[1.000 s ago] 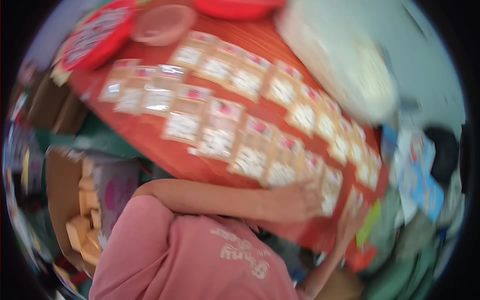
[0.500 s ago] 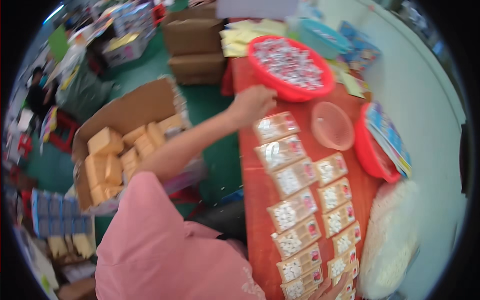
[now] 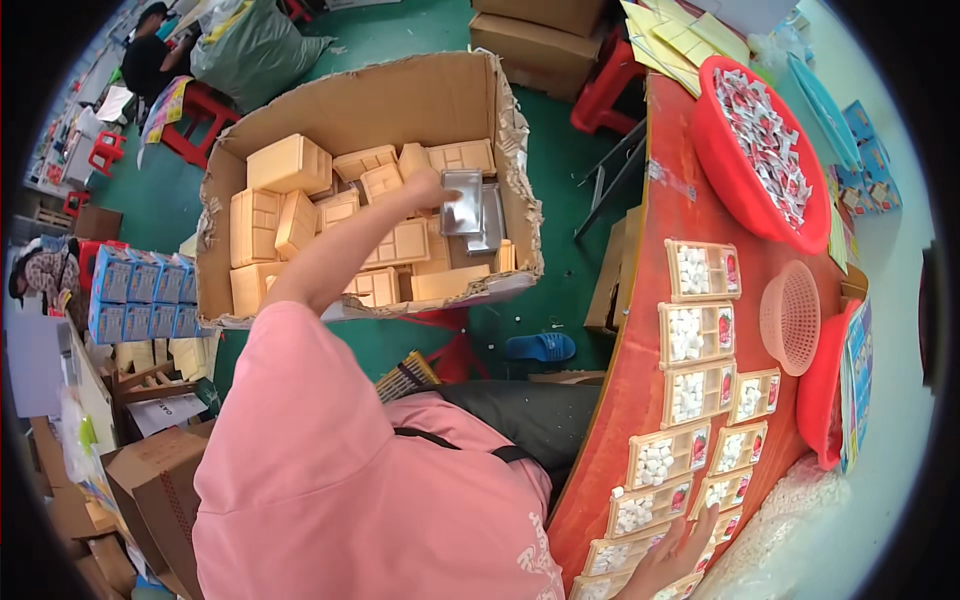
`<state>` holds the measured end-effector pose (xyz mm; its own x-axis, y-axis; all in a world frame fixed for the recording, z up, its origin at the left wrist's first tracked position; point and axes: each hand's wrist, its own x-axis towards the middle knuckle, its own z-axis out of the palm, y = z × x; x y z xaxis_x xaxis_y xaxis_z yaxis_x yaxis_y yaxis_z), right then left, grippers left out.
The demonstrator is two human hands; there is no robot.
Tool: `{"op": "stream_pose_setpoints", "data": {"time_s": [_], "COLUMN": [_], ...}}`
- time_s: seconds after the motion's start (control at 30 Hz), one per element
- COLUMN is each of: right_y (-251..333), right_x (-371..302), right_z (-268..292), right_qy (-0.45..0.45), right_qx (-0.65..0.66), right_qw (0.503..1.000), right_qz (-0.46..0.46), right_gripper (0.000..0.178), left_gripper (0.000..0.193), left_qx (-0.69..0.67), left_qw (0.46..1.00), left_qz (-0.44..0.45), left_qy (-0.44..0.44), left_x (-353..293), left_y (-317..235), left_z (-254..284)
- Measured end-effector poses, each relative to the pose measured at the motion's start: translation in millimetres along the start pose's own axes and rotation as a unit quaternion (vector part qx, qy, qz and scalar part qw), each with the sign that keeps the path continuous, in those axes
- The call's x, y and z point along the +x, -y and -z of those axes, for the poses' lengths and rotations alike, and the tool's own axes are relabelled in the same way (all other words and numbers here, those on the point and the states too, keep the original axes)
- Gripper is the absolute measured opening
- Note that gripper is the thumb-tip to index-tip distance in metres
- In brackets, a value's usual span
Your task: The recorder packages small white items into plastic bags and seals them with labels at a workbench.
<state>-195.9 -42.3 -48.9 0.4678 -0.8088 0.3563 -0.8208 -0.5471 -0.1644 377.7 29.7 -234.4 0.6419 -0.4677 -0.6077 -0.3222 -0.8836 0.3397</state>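
Observation:
My left hand (image 3: 427, 189) is over the cardboard box (image 3: 350, 108), its fingers closed at the edge of a shiny clear plastic lid (image 3: 462, 203). Another clear lid (image 3: 489, 225) lies beside it among several cream compartment trays (image 3: 289, 164). On the red table, my right hand (image 3: 677, 552) rests with fingers spread over the near trays, holding nothing. Two rows of cream trays run along the table. Each, like the farthest tray (image 3: 703, 270), holds small white pieces in one part and a red picture at its right end.
A red basin (image 3: 765, 155) full of small sachets stands at the table's far end. Near it are a pink mesh basket (image 3: 790, 318) and a second red basin (image 3: 822, 385). A bag of white pieces (image 3: 785, 515) lies by the wall. A blue slipper (image 3: 540, 347) is on the floor.
My left hand has moved from beside the farthest tray on the table leftward into the cardboard box. The view has swung left. My right hand stays over the near trays.

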Motion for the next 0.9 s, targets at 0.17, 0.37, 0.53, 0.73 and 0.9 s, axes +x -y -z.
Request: {"op": "stream_pose_setpoints", "data": {"time_s": [0.17, 0.37, 0.53, 0.73, 0.9], "right_y": [5.7, 17.6, 50.9, 110.2, 107.9], "right_x": [-12.3, -10.2, 26.7, 71.1, 60.3], "right_z": [-10.3, 9.8, 3.5, -16.3, -3.3], "right_qy": [0.117, 0.061, 0.068, 0.191, 0.133], "right_qx": [0.162, 0.024, 0.184, 0.573, 0.576], "right_qw": [0.975, 0.997, 0.980, 0.794, 0.800], "right_qz": [-0.099, -0.034, -0.031, -0.067, -0.106], "right_gripper": [0.036, 0.029, 0.026, 0.052, 0.066], "left_gripper": [0.125, 0.085, 0.031, 0.091, 0.081], "left_qx": [-0.064, -0.257, -0.453, -0.522, -0.551], "left_qw": [0.985, 0.960, 0.868, 0.657, 0.544], "left_qz": [0.091, 0.027, -0.181, -0.500, -0.304], "left_qy": [-0.129, -0.107, -0.097, 0.215, 0.555], "left_x": [39.9, 35.2, -32.8, -203.2, -280.8], "left_y": [7.7, -35.3, -0.9, -108.6, -166.4], "left_z": [-84.1, -87.8, 1.5, -6.7, -85.6]}}
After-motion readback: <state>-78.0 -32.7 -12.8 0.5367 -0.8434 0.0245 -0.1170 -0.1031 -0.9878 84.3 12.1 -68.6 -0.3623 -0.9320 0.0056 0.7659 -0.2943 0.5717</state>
